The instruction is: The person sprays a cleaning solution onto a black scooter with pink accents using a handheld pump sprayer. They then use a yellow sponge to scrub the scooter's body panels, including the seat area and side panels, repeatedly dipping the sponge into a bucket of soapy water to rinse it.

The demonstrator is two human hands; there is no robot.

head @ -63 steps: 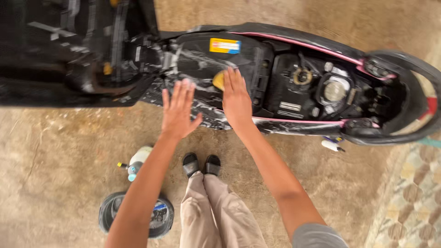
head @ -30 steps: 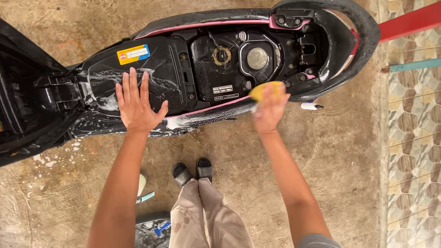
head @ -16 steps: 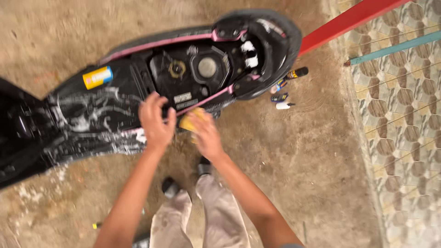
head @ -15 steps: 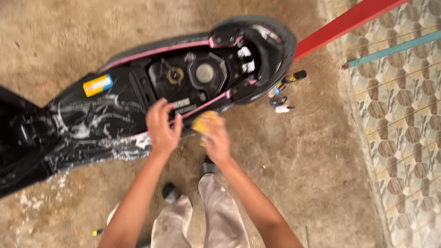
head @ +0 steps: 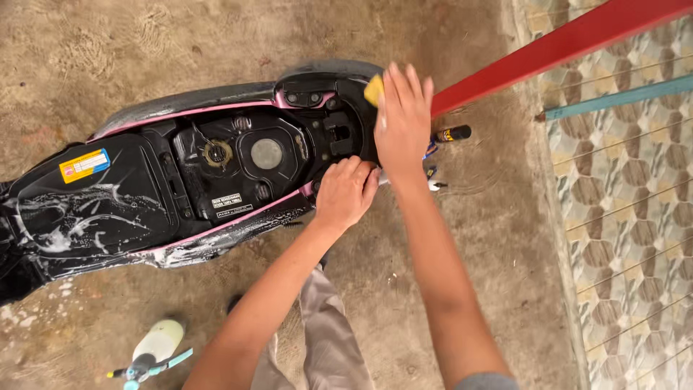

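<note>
Black scooter body — soap-streaked, pink-trimmed, yellow sponge at rear
</note>
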